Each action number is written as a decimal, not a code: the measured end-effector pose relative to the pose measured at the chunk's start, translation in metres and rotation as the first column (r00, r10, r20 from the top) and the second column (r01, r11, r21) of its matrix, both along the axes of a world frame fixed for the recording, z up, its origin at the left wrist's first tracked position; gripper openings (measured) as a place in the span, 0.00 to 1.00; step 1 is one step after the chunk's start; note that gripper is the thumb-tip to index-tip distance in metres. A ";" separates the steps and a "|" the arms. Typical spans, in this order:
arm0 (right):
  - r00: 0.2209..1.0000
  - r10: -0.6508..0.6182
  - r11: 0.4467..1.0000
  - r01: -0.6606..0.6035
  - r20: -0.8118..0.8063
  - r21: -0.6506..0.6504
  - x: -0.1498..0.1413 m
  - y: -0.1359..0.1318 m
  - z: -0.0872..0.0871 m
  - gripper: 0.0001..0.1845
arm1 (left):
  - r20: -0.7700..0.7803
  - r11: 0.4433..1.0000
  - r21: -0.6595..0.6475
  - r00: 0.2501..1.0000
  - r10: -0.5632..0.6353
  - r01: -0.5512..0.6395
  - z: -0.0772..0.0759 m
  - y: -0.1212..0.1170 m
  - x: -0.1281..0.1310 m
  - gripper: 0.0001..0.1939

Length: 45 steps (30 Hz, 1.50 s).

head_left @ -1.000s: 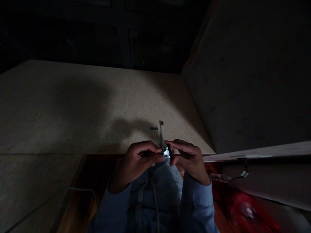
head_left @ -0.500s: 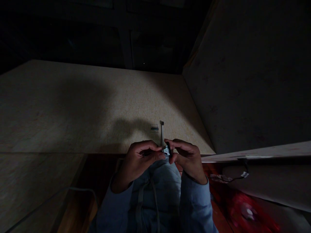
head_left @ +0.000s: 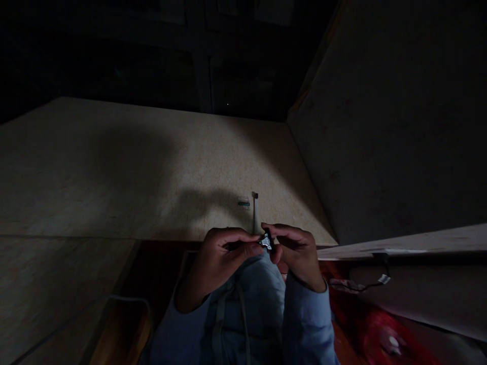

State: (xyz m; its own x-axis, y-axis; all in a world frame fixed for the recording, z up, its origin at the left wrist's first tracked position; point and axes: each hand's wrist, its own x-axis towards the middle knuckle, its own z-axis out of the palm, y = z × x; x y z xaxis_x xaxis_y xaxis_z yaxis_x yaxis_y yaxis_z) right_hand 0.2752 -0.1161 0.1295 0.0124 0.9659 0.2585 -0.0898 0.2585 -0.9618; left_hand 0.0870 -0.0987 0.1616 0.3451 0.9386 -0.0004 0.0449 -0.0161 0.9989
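Note:
A small shiny silver piece with a black part (head_left: 266,242) is between my two hands, above my lap at the front edge of the table. My left hand (head_left: 224,256) pinches its silver side between thumb and forefinger. From the other side, the thumb and fingers of my right hand (head_left: 299,248) grip the black part. Its exact kind is too dark and small to tell. Just beyond the hands lies a thin pale stick with a dark end (head_left: 255,210). Left of that stick is a small clear case with a teal strip (head_left: 244,204).
The pale patterned table (head_left: 213,162) reaches back to a dark window. A wall (head_left: 399,126) rises on the right. Below it are a black cable with a white tag (head_left: 384,279) and something red (head_left: 386,339). A grey cable (head_left: 129,298) hangs at lower left.
Both hands have shifted slightly down and right in view with the piece, which has turned a little. The view itself has moved slightly. Both hands keep their hold.

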 end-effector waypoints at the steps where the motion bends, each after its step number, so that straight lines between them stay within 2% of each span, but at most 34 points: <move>1: 1.000 -0.002 1.000 0.002 0.002 0.006 0.000 0.000 0.000 0.19 | -0.004 1.000 0.004 1.000 -0.009 0.009 0.001 -0.001 0.000 0.11; 6: 0.999 -0.019 1.000 0.018 0.043 0.013 0.004 0.000 -0.002 0.22 | -0.050 0.999 0.043 0.998 0.029 -0.027 -0.002 -0.003 0.004 0.09; 11: 0.998 -0.023 1.000 0.023 0.058 0.006 0.005 0.001 -0.003 0.20 | -0.027 0.994 0.065 0.996 0.086 -0.085 -0.011 -0.002 0.010 0.09; 21: 0.995 -0.042 0.997 0.048 0.090 -0.064 0.006 0.002 -0.002 0.22 | -0.072 0.999 0.043 0.997 -0.010 0.013 -0.006 0.001 0.007 0.10; 25: 0.996 -0.051 0.995 0.057 0.073 -0.087 0.004 0.001 -0.002 0.21 | -0.017 1.000 0.006 1.000 0.015 -0.015 -0.009 0.002 0.008 0.10; 35: 0.994 -0.094 0.994 0.096 0.055 -0.044 -0.006 0.004 -0.004 0.15 | 0.044 0.998 -0.055 0.998 0.036 -0.034 -0.016 0.009 0.004 0.12; 45: 0.996 -0.081 0.995 0.083 0.029 -0.054 0.001 0.002 -0.004 0.16 | 0.013 0.995 -0.036 0.996 -0.092 0.092 -0.023 0.011 0.000 0.18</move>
